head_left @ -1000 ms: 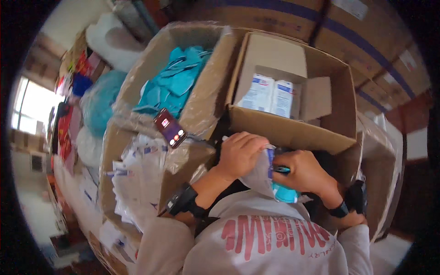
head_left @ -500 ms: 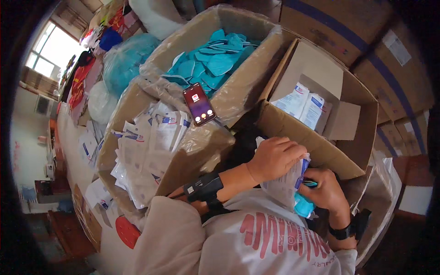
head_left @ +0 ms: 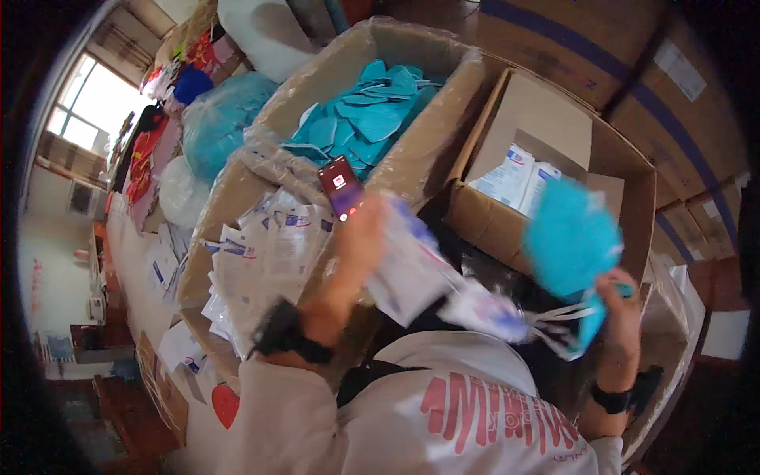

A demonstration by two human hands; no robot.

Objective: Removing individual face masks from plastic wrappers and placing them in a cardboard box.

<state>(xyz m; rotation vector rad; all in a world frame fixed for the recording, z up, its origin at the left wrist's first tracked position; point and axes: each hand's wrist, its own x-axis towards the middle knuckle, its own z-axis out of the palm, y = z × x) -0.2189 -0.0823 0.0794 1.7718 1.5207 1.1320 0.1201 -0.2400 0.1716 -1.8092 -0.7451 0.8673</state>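
Hands apart since: one pouch [head_left: 412,273], one mask [head_left: 571,237].

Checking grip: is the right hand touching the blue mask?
Touching. The head view shows the right hand gripping the blue mask at its lower edge, fingers wrapped over it.

In front of you sits a big cardboard box [head_left: 431,134] full of blue pieces [head_left: 372,119]. A phone [head_left: 340,188] with a red case rests on its edge. To your left, another box [head_left: 214,237] holds lots of white paper packets [head_left: 253,261]. To your right, a brown box [head_left: 554,134] has a few white packets [head_left: 514,178] inside. Farther left you see a blue plastic bag [head_left: 226,107] and a bright window [head_left: 83,115].
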